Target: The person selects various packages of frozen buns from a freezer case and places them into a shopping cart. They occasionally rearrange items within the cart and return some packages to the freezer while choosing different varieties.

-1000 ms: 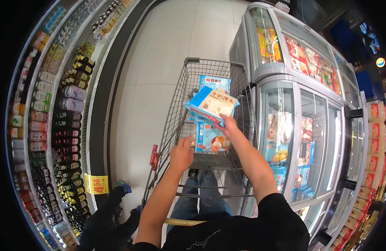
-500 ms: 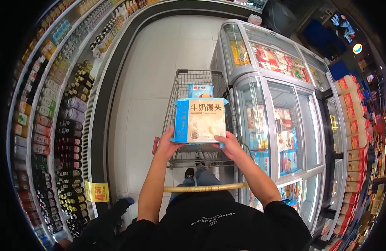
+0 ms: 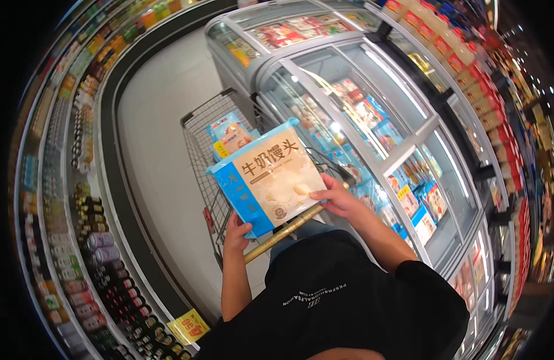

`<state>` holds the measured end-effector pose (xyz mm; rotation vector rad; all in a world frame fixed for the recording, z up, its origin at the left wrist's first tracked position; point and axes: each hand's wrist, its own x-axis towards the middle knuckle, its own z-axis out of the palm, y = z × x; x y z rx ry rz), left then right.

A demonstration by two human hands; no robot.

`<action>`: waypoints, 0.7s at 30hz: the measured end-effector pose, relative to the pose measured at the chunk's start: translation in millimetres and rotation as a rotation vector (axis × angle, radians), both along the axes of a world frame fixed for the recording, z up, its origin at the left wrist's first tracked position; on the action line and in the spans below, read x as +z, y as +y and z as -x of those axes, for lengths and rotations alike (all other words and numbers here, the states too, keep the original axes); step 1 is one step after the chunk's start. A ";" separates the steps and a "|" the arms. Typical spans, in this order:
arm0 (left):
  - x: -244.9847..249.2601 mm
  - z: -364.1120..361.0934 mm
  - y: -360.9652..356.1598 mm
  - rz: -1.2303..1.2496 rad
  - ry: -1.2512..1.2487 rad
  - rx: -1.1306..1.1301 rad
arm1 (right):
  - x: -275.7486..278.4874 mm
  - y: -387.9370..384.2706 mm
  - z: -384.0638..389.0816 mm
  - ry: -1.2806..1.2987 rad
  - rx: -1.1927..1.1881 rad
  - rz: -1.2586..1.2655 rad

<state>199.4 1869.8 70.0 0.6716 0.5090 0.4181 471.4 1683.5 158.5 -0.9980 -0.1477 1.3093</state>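
Between my two hands is a blue and cream bag of milk steamed buns, its printed front facing up at me. My left hand grips the bag's lower left corner, thumb on the front. At the lower right edge my right hand holds it, thumb pressed on the front and fingers behind. Beneath the bag, partly covered by it, stands a wire shopping cart with a yellowish handle bar. Another blue package lies in the cart.
Glass-topped freezers with packaged frozen food run along the right, close to the cart. Shelves of bottles and cans curve along the left, with a yellow price sign low down. Pale floor tiles lie between.
My view has turned toward the freezers, so the cart and aisle appear tilted and farther left. The bag has come nearer to my body and tilted, still in both hands.
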 end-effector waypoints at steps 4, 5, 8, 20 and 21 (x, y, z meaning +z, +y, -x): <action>-9.8 1.8 -6.9 0.067 -0.104 0.000 | 7.8 -25.2 14.7 -0.100 -0.053 -0.001; -8.8 1.7 -9.6 0.071 -0.122 0.001 | 5.7 -30.3 17.2 -0.115 -0.052 -0.022; -13.8 2.9 -10.8 0.042 -0.144 -0.003 | 2.1 -41.2 19.2 -0.326 -0.010 -0.017; 45.1 -82.9 -121.2 -0.252 -0.122 -0.397 | 22.4 -246.0 -5.8 -0.672 -0.072 -0.109; 36.9 -95.8 -136.5 -0.201 -0.119 -0.432 | 9.5 -273.6 -8.0 -0.728 -0.122 -0.081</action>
